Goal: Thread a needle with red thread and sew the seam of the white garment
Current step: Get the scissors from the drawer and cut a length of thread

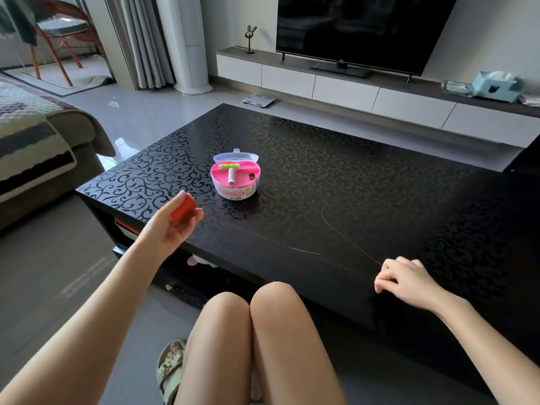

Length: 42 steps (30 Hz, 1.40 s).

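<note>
My left hand [172,226] holds a red spool of thread [183,207] over the left front corner of the black coffee table [336,176], fingers curled around it. My right hand [404,277] rests at the table's front edge with curled fingers, pinching the end of a thin cut thread [339,229] that loops across the tabletop. A needle [305,251] lies on the table near the front edge, between my hands. An open pink heart-shaped sewing box [235,178] with small spools stands further back. No white garment is in view.
A sofa with a striped blanket [35,141] stands to the left. Behind the table runs a white TV cabinet [344,89] with a television [362,30]. My knees [257,317] sit against the table's front. A shelf under the table holds items.
</note>
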Tool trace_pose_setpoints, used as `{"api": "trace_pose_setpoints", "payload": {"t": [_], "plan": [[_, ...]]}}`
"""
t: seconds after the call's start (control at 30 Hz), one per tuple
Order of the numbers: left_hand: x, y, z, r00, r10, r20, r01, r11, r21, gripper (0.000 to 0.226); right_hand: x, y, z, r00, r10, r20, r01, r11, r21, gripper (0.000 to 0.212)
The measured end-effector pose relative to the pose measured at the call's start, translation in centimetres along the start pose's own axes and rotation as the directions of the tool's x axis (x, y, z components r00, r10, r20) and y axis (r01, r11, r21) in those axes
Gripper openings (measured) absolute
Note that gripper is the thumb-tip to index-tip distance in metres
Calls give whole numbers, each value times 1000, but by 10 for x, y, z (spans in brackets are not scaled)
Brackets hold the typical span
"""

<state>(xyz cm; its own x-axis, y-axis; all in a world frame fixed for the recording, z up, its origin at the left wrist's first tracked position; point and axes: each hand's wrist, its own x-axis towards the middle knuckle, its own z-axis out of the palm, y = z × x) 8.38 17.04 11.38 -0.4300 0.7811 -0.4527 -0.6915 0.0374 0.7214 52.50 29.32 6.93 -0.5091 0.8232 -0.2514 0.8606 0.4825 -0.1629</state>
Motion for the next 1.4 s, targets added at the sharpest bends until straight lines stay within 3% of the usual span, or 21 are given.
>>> {"api": "trace_pose_setpoints", "payload": {"t": [0.07, 0.13, 0.17, 0.2, 0.27, 0.33, 0.4, 0.43, 0.5, 0.57, 0.63, 0.7, 0.77, 0.8, 0.87, 1.03, 1.13, 1.27, 1.4], "plan": [[-5, 8, 4, 999, 19, 30, -20, 999, 41, 24, -5, -1, 4, 1000, 3, -9, -2, 1000, 29, 27], [-11, 13, 12, 996, 16, 83, -23, 995, 93, 19, -10, -7, 1, 1000, 9, -26, -10, 1000, -16, 9], [-15, 15, 17, 994, 5, 109, -17, 994, 111, 15, -12, -10, -2, 999, 35, -16, -36, 998, -59, 14], [-19, 17, 21, 989, -3, 147, -15, 992, 126, 14, -12, -10, -5, 997, 81, 5, -79, 990, -113, 34], [-29, 18, 30, 971, -11, 241, -42, 975, 216, 24, -12, -18, -17, 987, 160, -1, -155, 959, -235, 52], [-39, 17, 38, 949, -37, 312, -69, 944, 321, 18, -11, -36, -32, 976, 152, -159, -187, 953, -238, 48], [-47, 13, 46, 930, -67, 362, -73, 931, 357, 18, -5, -63, -43, 913, 68, -403, -52, 997, 50, 43], [-50, 10, 51, 923, -81, 375, -68, 928, 366, 23, -2, -81, -49, 888, 66, -454, 79, 953, 294, 44], [-54, 2, 60, 916, -110, 386, -39, 932, 360, 22, 3, -128, -58, 944, -25, -328, 274, 608, 745, 53], [-58, -7, 70, 901, -137, 412, -5, 946, 325, 21, 11, -172, -60, 951, -224, -212, 272, 285, 919, 70], [-58, -16, 75, 876, -137, 462, -13, 952, 306, 32, 20, -203, -58, 923, -345, -170, 238, 166, 957, 73], [-57, -20, 73, 868, -131, 479, -12, 959, 284, 41, 25, -220, -56, 907, -381, -182, 277, 211, 938, 48], [-54, -22, 65, 898, -160, 410, 61, 968, 245, 44, 24, -225, -56, 921, -299, -251, 357, 387, 850, 28], [-52, -22, 59, 909, -184, 374, 106, 970, 219, 47, 23, -223, -56, 920, -257, -298, 388, 474, 791, 24], [-48, -24, 48, 908, -226, 353, 172, 969, 177, 49, 21, -217, -58, 911, -247, -330, 412, 538, 735, 23], [-43, -30, 32, 817, -315, 483, 326, 943, 62, 62, 20, -205, -73, 922, -241, -302, 385, 488, 783, 28], [-44, -38, 32, 775, -336, 535, 390, 921, 13, 59, 26, -201, -80, 933, -185, -308, 360, 492, 793, 28], [-42, -44, 29, 785, -369, 498, 387, 919, 71, 58, 34, -195, -87, 936, -110, -335, 347, 448, 824, 29], [-38, -42, 22, 869, -348, 352, 324, 938, 126, 42, 33, -190, -93, 927, -100, -362, 373, 350, 860, 30]]}}
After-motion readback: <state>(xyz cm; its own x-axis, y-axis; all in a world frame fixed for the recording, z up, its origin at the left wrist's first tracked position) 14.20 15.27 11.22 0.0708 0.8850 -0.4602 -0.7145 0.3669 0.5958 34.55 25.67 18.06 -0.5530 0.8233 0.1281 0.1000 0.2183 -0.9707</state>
